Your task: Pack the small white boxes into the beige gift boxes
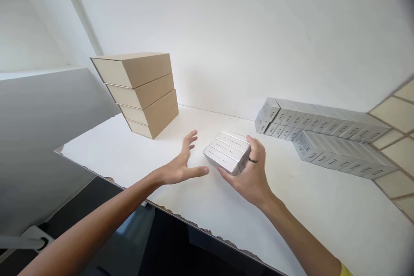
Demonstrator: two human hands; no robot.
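Note:
Near the middle of the white table, my right hand grips a group of small white boxes that lie side by side with printed faces up. Its thumb is at their near edge and its fingers are at the far right side; a dark ring is on one finger. Just left of these boxes, my left hand is held with thumb and fingers spread, holding nothing and apart from them.
A stack of large beige boxes stands at the back left. Rows of small white boxes line the wall at right, with another row before them. Beige boxes stand at the far right. The table's front edge is chipped.

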